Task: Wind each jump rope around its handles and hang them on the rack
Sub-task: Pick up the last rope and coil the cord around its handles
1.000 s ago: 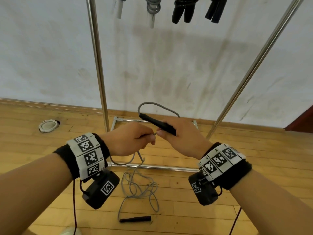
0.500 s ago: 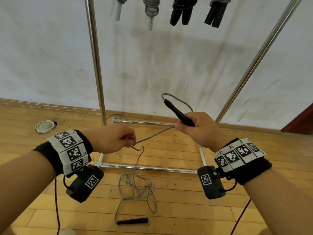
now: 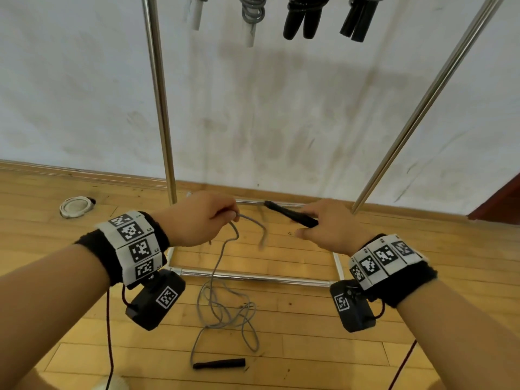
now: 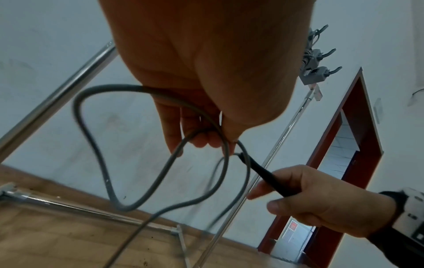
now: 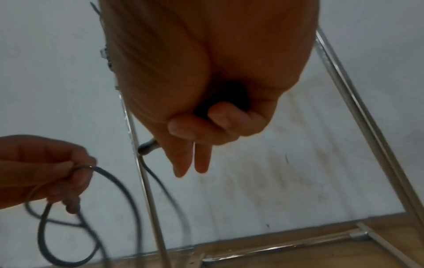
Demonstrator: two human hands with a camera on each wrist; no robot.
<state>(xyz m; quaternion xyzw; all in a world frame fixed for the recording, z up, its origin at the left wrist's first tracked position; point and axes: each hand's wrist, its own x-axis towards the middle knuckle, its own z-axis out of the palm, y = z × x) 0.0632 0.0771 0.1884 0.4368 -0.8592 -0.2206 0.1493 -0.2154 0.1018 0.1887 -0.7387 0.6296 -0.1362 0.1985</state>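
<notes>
My right hand (image 3: 323, 229) grips one black handle (image 3: 289, 216) of a grey jump rope, its tip pointing left. My left hand (image 3: 202, 218) pinches the grey cord (image 3: 225, 249) a short way from that handle; a slack loop (image 4: 101, 150) hangs between both hands. The rest of the cord lies tangled on the wooden floor (image 3: 225, 313). The second black handle (image 3: 219, 363) lies flat on the floor below the tangle. In the right wrist view the handle's end (image 5: 146, 146) shows past my fingers (image 5: 190, 163).
A chrome rack (image 3: 159, 102) stands against the white wall, its base frame (image 3: 253, 277) on the floor in front of me. Several wound ropes (image 3: 302, 21) hang from its top. A white round object (image 3: 74, 206) lies by the baseboard at left. A red door frame (image 4: 339, 145) is at right.
My hands have come back toward each other after spreading apart. The handle has dropped lower and tilted flatter, and the cord between the hands has gone slack into a loop.
</notes>
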